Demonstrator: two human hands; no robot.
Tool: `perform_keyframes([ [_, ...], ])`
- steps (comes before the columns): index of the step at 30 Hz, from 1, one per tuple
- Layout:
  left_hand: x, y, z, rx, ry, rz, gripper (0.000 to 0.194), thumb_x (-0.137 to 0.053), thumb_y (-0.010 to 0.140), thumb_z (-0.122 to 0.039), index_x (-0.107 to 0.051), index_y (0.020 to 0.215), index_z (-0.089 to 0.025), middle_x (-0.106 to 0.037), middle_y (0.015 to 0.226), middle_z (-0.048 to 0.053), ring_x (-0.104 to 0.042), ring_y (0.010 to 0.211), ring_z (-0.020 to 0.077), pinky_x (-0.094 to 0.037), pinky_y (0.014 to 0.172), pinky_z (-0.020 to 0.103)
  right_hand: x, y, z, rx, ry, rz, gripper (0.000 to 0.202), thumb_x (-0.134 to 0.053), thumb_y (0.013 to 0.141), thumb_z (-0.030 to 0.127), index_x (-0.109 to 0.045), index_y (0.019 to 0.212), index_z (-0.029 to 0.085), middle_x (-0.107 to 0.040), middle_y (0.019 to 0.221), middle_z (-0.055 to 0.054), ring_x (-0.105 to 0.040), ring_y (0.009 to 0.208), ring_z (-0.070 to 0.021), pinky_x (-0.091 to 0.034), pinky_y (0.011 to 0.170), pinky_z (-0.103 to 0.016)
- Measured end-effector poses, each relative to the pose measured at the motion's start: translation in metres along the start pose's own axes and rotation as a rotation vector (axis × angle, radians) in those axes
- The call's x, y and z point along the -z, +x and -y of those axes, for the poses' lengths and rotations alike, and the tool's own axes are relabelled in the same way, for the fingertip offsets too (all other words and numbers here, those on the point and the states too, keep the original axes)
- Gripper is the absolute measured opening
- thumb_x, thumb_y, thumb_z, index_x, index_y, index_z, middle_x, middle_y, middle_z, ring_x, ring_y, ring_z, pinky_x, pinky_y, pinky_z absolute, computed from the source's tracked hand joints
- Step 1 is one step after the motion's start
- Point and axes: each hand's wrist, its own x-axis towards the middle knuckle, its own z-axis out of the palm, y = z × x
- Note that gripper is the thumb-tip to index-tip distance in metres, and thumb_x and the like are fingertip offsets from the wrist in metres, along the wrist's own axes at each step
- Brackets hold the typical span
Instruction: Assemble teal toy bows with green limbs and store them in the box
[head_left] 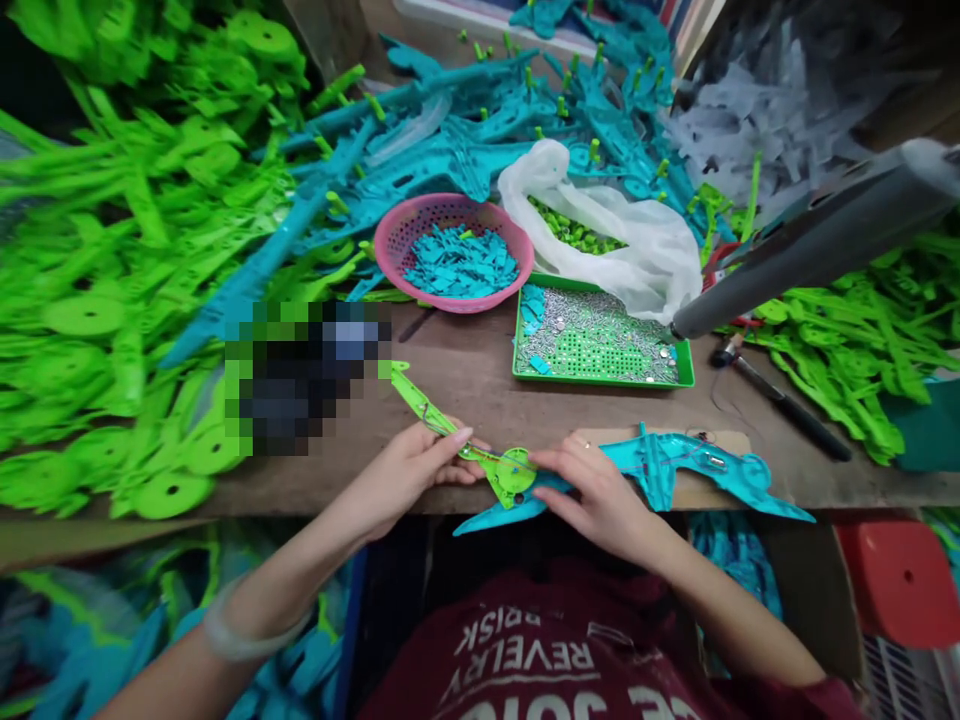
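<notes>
1. Holding the long green piece (412, 395) at the centre of my clock, my left hand (420, 465) grips its narrow stretch, thumb on top and fingers curled beside and beneath. It slants from 10 o'clock down to its round end near me.

2. My right hand (596, 490) comes in from 4 o'clock, its fingertips at that round end and over the blue piece (682, 450). I can't tell whether they pinch either piece or just rest there.

3. That blue piece lies along the near edge of the bench (465, 370), reaching out to 3 o'clock, with its other tip poking out under the green one. A thin wire (436, 422) runs along the green piece.

4. The step in hand looks to me like close fingertip work around the wire and round end. Any further move there would call for a steady left hold and a light right touch, so the wire doesn't get snagged or nipped.

5. At 11 is the pink basket (454, 298) of small blue bits; at 1, the green tray (600, 379) of small metal parts, the white bag (660, 240) beyond it. The black-handled tool (806, 422) lies between 2 and 3.
</notes>
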Motion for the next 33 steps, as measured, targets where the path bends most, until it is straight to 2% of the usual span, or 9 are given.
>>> perform_keyframes([
  [5,-0.002,-0.006,0.003,-0.072,0.31,-0.078,0.046,-0.071,0.078,-0.064,-0.06,0.078,-0.02,-0.067,0.055,0.001,-0.062,0.048,0.0169,-0.051,0.05,0.026,-0.01,0.008,0.014,0.044,-0.108,-0.032,0.031,-0.036,0.106,0.022,-0.063,0.121,0.016,-0.063,0.091,-0.008,-0.059,0.081,-0.0181,-0.05,0.071,-0.03],
  [7,-0.001,-0.013,0.007,-0.164,0.49,-0.167,0.042,-0.065,0.084,-0.062,-0.06,0.076,-0.021,-0.06,0.048,-0.003,-0.056,0.043,0.0161,-0.046,0.046,0.026,-0.014,0.011,0.02,0.05,-0.103,-0.032,0.033,-0.034,0.107,0.023,-0.064,0.119,0.014,-0.061,0.09,-0.008,-0.058,0.076,-0.0164,-0.049,0.066,-0.027],
  [11,-0.006,-0.03,0.028,-0.65,0.728,-0.516,0.021,-0.067,0.091,-0.042,-0.062,0.09,-0.021,-0.067,0.079,0.001,-0.06,0.062,0.0147,-0.052,0.063,0.028,-0.023,0.012,0.021,0.1,-0.188,0.005,0.033,-0.036,0.107,0.025,-0.068,0.105,0.015,-0.059,0.088,-0.007,-0.056,0.073,-0.0157,-0.044,0.062,-0.026],
  [13,-0.01,-0.034,0.041,-0.869,0.801,-0.442,0.01,-0.061,0.096,-0.028,-0.064,0.102,-0.021,-0.068,0.099,0.006,-0.066,0.079,0.0167,-0.056,0.076,0.03,-0.026,0.011,0.018,0.123,-0.237,0.043,0.03,-0.039,0.106,0.024,-0.068,0.102,0.016,-0.059,0.089,-0.007,-0.055,0.075,-0.0162,-0.043,0.062,-0.026],
  [16,-0.014,-0.033,0.057,-0.988,0.873,-0.233,0.016,-0.053,0.099,-0.018,-0.066,0.107,-0.021,-0.069,0.11,0.009,-0.067,0.101,0.0202,-0.056,0.091,0.035,-0.028,0.009,0.017,0.146,-0.296,0.126,0.024,-0.044,0.103,0.019,-0.068,0.103,0.018,-0.058,0.091,-0.007,-0.054,0.081,-0.0176,-0.042,0.066,-0.027],
  [19,-0.012,-0.03,0.063,-1.001,0.895,-0.192,0.018,-0.052,0.1,-0.017,-0.066,0.109,-0.021,-0.069,0.111,0.009,-0.066,0.103,0.0205,-0.056,0.093,0.037,-0.026,0.006,0.018,0.121,-0.306,0.17,0.023,-0.045,0.101,0.012,-0.067,0.105,0.018,-0.057,0.094,-0.007,-0.053,0.084,-0.0185,-0.043,0.069,-0.028],
  [23,-0.01,-0.026,0.062,-1.059,0.943,-0.167,0.017,-0.051,0.101,-0.019,-0.066,0.109,-0.02,-0.068,0.109,0.009,-0.065,0.1,0.0197,-0.055,0.091,0.036,-0.023,0.002,0.017,0.081,-0.329,0.132,0.025,-0.044,0.098,0.006,-0.067,0.102,0.017,-0.056,0.098,-0.009,-0.052,0.085,-0.0197,-0.043,0.069,-0.03],
  [29,-0.013,-0.023,0.049,-0.969,1.012,-0.122,0.022,-0.047,0.104,-0.027,-0.062,0.09,-0.02,-0.065,0.097,0.006,-0.062,0.09,0.0188,-0.053,0.082,0.033,-0.018,-0.004,0.015,0.095,-0.391,0.138,0.026,-0.044,0.097,0.005,-0.066,0.099,0.019,-0.055,0.096,-0.009,-0.05,0.087,-0.0205,-0.044,0.069,-0.029],
  [33,-0.012,-0.02,0.04,-0.967,1.042,-0.064,0.022,-0.046,0.104,-0.028,-0.059,0.088,-0.02,-0.063,0.096,0.005,-0.061,0.088,0.0189,-0.051,0.078,0.031,-0.018,-0.001,0.011,0.059,-0.425,0.169,0.024,-0.045,0.096,0.004,-0.066,0.096,0.017,-0.054,0.096,-0.009,-0.048,0.084,-0.02,-0.043,0.068,-0.029],
])
